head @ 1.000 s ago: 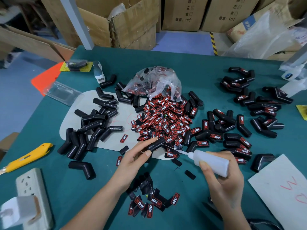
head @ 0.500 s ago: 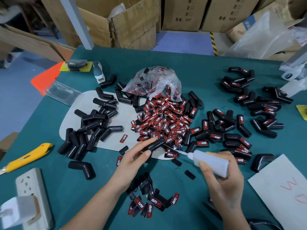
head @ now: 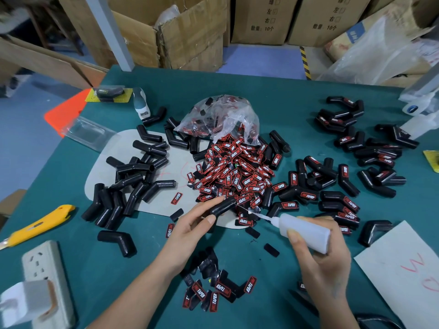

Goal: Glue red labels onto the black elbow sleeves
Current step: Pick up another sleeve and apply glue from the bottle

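Left hand [head: 190, 230] is pinching a black sleeve [head: 222, 207] between thumb and fingers, just over the near edge of the label pile [head: 234, 173] on the desk [head: 273, 110]. Right hand [head: 320, 262] is gripping the glue bottle [head: 305, 231], fingers curled round it, nozzle pointing at the sleeve's end.

Yellow utility knife [head: 35, 227] on the green surface [head: 273, 91], left edge. White power strip [head: 47, 281] just nearer than it. Clear blister tray [head: 88, 134] farther back. Cardboard boxes [head: 190, 32] beyond the surface's far edge.
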Demonstrator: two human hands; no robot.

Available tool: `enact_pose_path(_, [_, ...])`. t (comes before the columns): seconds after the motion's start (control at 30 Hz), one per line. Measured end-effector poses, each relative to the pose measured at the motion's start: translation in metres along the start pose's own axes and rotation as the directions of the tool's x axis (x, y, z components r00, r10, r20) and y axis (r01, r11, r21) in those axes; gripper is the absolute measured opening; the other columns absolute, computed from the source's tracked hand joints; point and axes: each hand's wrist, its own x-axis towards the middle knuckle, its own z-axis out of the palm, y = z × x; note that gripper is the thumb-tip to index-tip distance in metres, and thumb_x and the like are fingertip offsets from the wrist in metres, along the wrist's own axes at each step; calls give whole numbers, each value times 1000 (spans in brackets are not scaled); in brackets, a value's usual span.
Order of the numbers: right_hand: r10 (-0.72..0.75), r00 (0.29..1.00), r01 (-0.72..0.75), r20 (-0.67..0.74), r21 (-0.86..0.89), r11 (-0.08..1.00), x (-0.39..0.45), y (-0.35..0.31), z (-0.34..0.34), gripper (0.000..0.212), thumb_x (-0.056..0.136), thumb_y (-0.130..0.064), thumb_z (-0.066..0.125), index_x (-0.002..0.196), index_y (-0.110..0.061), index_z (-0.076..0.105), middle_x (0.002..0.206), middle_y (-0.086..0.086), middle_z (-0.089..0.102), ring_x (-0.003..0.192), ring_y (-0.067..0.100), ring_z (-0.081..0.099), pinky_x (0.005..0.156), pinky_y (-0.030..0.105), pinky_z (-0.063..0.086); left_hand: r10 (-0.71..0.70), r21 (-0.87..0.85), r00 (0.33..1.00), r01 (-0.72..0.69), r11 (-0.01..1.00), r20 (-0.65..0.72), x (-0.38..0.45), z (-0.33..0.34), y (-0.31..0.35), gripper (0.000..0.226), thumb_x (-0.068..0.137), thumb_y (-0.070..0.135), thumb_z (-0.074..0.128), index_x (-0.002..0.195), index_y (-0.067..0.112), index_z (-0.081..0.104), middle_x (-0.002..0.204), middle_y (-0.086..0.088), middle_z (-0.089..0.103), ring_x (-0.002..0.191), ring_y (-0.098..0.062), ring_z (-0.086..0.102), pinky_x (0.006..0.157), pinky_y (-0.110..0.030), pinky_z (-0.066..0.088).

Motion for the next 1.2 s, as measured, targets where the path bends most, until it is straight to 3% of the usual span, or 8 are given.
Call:
enact_pose_path(0.4, [-21,999,20,50,6,1000,-3,3,3,27,82,-43,71,102,-57,62,100,-23,65,88,-1,64,71,6,45,-12,-19,1000,12,1000,12,2,-2,-7,40,105,26,58,142,38,65,147,7,63,141,-15,53,117,-39,35])
enact_pose_path(0.83, [-30,996,27,80,35,999,-4,8,4,29,83,-41,71,106,-58,63,99,-25,64,89,5,65,71,13,49,-4,-7,1000,4,1000,16,0,0,-2,41,103,25,58,139,40,66,143,6,66,137,-13,57,112,-31,38])
enact_pose_path(1.2, [-50,994,49,95,13,999,-4,7,4,31,84,-40,71,107,-58,62,101,-27,64,90,0,65,72,7,46,-5,0,1000,5,1000,24,0,1,-1,40,103,28,59,140,42,66,143,7,66,138,-13,56,114,-34,37])
